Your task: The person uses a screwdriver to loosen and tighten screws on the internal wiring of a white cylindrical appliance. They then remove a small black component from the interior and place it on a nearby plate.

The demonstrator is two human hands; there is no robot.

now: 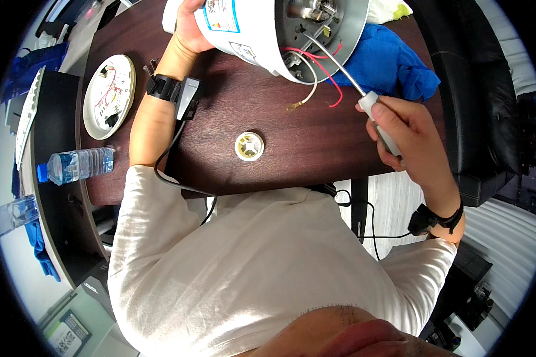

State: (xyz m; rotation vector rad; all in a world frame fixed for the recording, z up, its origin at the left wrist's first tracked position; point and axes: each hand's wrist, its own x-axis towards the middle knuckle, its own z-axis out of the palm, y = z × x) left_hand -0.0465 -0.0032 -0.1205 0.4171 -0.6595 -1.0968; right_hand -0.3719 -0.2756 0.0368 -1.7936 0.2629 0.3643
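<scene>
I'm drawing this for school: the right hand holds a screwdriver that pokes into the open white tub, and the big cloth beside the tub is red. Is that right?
Almost: the big cloth is blue, as the head view shows. The right hand does hold a screwdriver poking into the open white tub.

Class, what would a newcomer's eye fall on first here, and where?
Likely the white cylinder at the top, its open end facing right, the left hand against it. Then the screwdriver in the right hand, its shaft reaching into that opening, and the bright blue cloth beside the cylinder.
</scene>
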